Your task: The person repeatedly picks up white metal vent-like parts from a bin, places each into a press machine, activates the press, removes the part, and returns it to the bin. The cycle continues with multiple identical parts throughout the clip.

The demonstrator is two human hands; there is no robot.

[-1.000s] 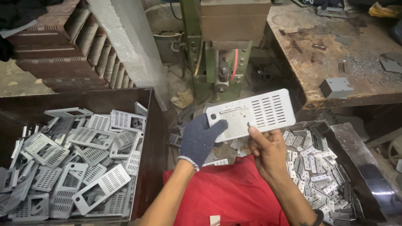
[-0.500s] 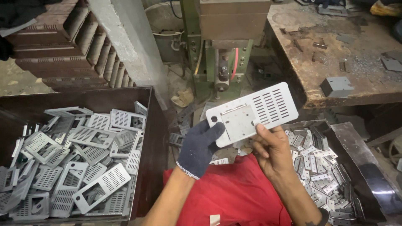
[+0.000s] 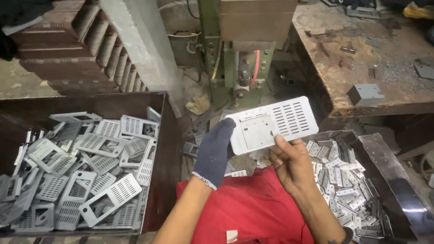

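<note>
Steel, dull grey and stamped, fills both containers. Left of the person stands a large dark bin (image 3: pixel 167 149); it holds a loose heap of perforated plates (image 3: pixel 81 171), each with a slotted grille and a rectangular cut-out, lying at mixed angles and overlapping. Right of the person sits a smaller dark metal tray (image 3: pixel 389 176) holding a dense pile of small flat strip pieces (image 3: pixel 343 180). Behind both, a green press machine (image 3: pixel 239 54) stands on the floor, and a worn workbench (image 3: pixel 361 58) carries a grey folded bracket (image 3: pixel 365 94).

A red cloth (image 3: pixel 253 212) covers the person's lap between the two containers.

Above the lap, a perforated plate (image 3: pixel 271 124) is held up at a slight tilt, slotted end to the right. It is clear of both containers.

Left hand (image 3: pixel 214 151): wears a dark knit glove. Its fingers are closed onto the plate's left edge, fingertips behind the plate and hidden.

Right hand (image 3: pixel 291 162): bare. Its thumb presses the plate's lower edge from the front near the middle; the other fingers curl beneath and behind, gripping the plate.
</note>
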